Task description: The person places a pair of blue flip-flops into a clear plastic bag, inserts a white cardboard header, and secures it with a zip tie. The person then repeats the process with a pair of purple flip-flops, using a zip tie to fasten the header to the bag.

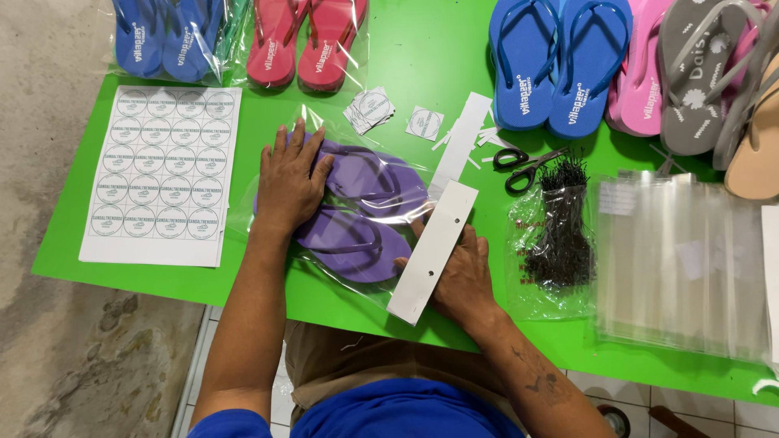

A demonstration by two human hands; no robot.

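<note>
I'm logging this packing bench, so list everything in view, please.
Table: one, green.
Purple sandals: one pair, in a clear bag, centre.
Card strip: one, white, at the bag's right end.
Sticker sheet: one, white, left.
Scissors: one, black, right of centre.
Black ties: one bagful, right.
Clear bags: one stack, far right.
Blue sandals: one pair, top.
Left hand: flat on the bag.
Right hand: under the strip.

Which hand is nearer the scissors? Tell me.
Right. The right hand lies below the scissors, on the white card strip; the left hand presses the bagged purple sandals, farther away.
</note>
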